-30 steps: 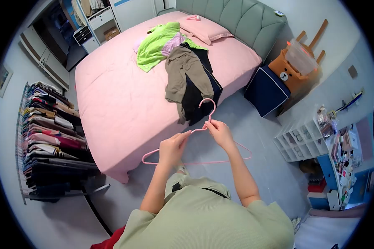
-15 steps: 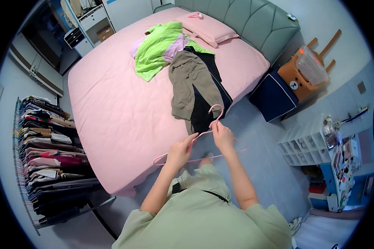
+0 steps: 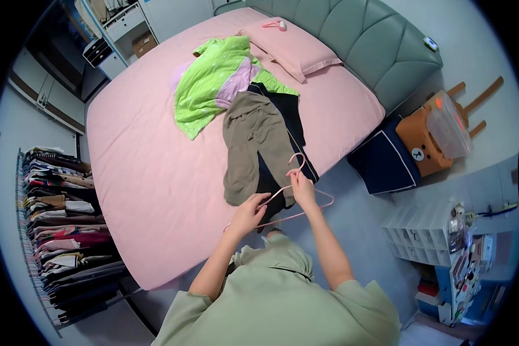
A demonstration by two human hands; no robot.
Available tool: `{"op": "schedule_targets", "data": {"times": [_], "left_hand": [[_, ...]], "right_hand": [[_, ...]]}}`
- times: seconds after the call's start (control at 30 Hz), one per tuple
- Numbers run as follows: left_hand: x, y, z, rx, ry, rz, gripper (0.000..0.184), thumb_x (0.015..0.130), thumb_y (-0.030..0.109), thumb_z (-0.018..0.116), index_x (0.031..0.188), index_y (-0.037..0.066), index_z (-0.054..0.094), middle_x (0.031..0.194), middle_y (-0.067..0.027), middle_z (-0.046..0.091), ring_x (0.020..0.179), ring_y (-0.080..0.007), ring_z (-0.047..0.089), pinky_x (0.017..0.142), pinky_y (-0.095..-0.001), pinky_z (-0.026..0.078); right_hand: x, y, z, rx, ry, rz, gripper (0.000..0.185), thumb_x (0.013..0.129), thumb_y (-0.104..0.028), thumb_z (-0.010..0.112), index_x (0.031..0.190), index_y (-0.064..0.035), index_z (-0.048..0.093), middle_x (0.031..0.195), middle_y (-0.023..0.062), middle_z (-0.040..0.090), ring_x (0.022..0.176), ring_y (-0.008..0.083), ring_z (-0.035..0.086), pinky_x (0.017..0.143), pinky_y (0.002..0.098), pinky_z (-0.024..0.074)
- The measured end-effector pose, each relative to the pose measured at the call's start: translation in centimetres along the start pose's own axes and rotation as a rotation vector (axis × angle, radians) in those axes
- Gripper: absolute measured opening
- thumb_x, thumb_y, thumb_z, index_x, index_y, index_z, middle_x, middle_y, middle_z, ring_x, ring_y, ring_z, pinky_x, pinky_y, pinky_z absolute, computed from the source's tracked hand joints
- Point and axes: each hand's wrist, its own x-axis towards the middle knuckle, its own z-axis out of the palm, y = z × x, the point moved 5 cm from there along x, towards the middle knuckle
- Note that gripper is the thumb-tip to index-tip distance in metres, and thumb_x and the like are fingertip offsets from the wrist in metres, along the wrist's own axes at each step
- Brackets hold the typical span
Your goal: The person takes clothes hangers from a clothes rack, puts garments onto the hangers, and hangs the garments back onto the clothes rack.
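Pink hanger: I have the hanger point(image 3: 290, 218) in front of the wearer's torso, near the front corner of the bed, hook uppermost and pointing away from the body.
Right grip: right hand point(image 3: 301, 189) closed on the hanger at the neck, just below the hook; the hook stands clear beyond the fingertips.
Left grip: left hand point(image 3: 249, 214) at the hanger's left shoulder, fingers and thumb a narrow gap apart, touching the sloping arm. I cannot tell whether they pinch it.
Hanger vs. hands: lower bar runs nearer the body than the fingers; the left end shows by the left wrist, the right end past the right forearm.
Grey-brown trousers: I log the trousers point(image 3: 248, 138) flat on the bed, legs towards the hands; from my view the hook overlaps one leg. Contact unreadable.
Black garment: the garment point(image 3: 285, 109) lies partly under the trousers.
Green-and-lilac garment: the garment point(image 3: 205, 86) is heaped beyond, at the trousers' upper end.
Pink bed: I note a smooth cover on the bed point(image 3: 144, 155), with a pillow point(image 3: 294, 49) by the green headboard point(image 3: 346, 43).
Right side: navy box point(image 3: 383, 158) beside the bed.
Left side: clothes rack point(image 3: 69, 230), closely hung.
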Motion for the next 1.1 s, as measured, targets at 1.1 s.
{"op": "schedule_targets", "data": {"times": [1.1], "left_hand": [[23.6,-23.2,5.0,-0.449,0.240,-0.631,0.044,0.084,0.013,0.056,0.125,0.007,0.041,0.106,-0.0082,0.052,0.086,-0.0138,0.056,0.068,-0.0248,0.048]], "right_hand": [[19.1,18.7,15.9,-0.096,-0.774,0.328,0.038,0.073,-0.031,0.065,0.093,-0.0007,0.057,0.077,0.0166,0.062,0.073,0.0325,0.062,0.062,0.0396,0.0477]]}}
